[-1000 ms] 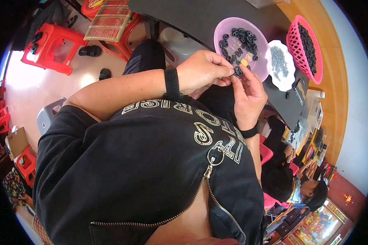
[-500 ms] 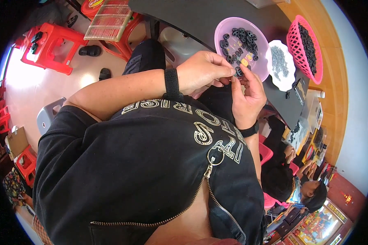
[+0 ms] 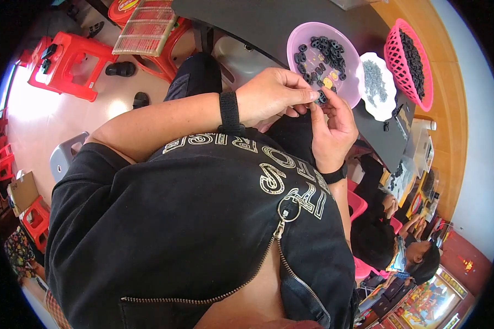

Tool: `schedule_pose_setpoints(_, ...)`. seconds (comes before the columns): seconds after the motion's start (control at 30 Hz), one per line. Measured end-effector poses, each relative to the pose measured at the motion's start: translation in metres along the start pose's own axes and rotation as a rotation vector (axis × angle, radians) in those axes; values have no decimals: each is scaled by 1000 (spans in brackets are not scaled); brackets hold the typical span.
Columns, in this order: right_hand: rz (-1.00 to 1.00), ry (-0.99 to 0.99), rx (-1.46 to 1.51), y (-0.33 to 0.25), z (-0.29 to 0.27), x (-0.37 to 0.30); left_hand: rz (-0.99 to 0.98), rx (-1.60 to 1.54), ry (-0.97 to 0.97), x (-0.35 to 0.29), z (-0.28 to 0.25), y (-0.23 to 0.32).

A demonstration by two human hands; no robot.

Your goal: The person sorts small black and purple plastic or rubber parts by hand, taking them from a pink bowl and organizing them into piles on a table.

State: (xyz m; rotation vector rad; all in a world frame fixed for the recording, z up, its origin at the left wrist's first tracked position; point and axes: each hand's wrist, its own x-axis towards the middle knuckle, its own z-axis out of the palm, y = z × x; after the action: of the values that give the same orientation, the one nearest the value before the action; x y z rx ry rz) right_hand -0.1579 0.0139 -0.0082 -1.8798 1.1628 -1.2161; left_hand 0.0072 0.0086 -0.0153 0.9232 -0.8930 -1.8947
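Fingers of both hands meet at the near rim of a lilac plastic bowl [image 3: 352, 101]. My left hand [image 3: 274, 97] comes in from the left, its thumb and forefinger pinched on a small black plastic piece with round holes [image 3: 321, 98]. From the right, my right hand [image 3: 335, 129] grips the same piece between its thumb and fingers. The fingertips cover part of it. Inside the bowl lie several similar black pieces [image 3: 330, 50] and some yellow bits [image 3: 327, 83].
Right of the bowl, a white scalloped dish [image 3: 388, 109] holds small grey bits. Beyond it stands a pink lattice basket [image 3: 429, 82] full of black pieces. All rest on a dark table [image 3: 252, 19]. Other people [image 3: 420, 257] sit at lower right; red stools [image 3: 74, 60] stand at left.
The black piece shows a little more between my fingertips and looks slightly turned. Both hands stay in nearly the same place.
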Motion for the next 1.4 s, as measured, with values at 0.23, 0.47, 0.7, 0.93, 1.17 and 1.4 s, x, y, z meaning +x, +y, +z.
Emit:
schedule_pose_setpoints(0.23,45,-77,-42,-8,-1,-1,5,-6,0,1,-1,-3)
schedule_pose_setpoints(0.47,-8,-71,-210,-9,-2,-2,23,14,27,-2,4,-1)
schedule_pose_setpoints(0.7,-43,3,-131,-4,2,1,-54,-12,19,0,2,-2)
schedule_pose_setpoints(0.93,-52,0,-155,1,0,0,-39,-13,3,0,2,-2)
schedule_pose_setpoints(1.17,-67,-38,-202,1,-1,0,-46,25,19,0,2,0)
schedule_pose_setpoints(1.4,-108,-48,-249,-3,-3,1,-46,4,-8,1,0,-2)
